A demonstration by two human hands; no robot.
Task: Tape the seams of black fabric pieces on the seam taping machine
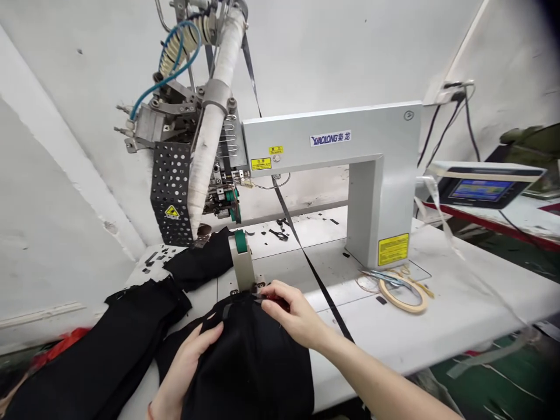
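Note:
A piece of black fabric (249, 361) lies bunched at the front of the machine bed. My left hand (188, 356) is closed on its left side, with the thumb on top and the other fingers partly hidden. My right hand (293, 312) grips small red-handled snips (282, 303); their pale blade points left at the fabric's upper edge. Most of the handle is hidden in my fingers. Just behind that edge stands a narrow post with a green roller (240, 241). More black fabric pieces (100, 344) lie to the left.
The grey seam-taping machine (332, 140) arches over the white table (472, 291). Black tape (321, 283) runs down from it past my right arm. A masking tape roll (405, 300) with scissors (389, 279) lies at right, near a control screen (481, 189). Black scraps (280, 233) are scattered behind.

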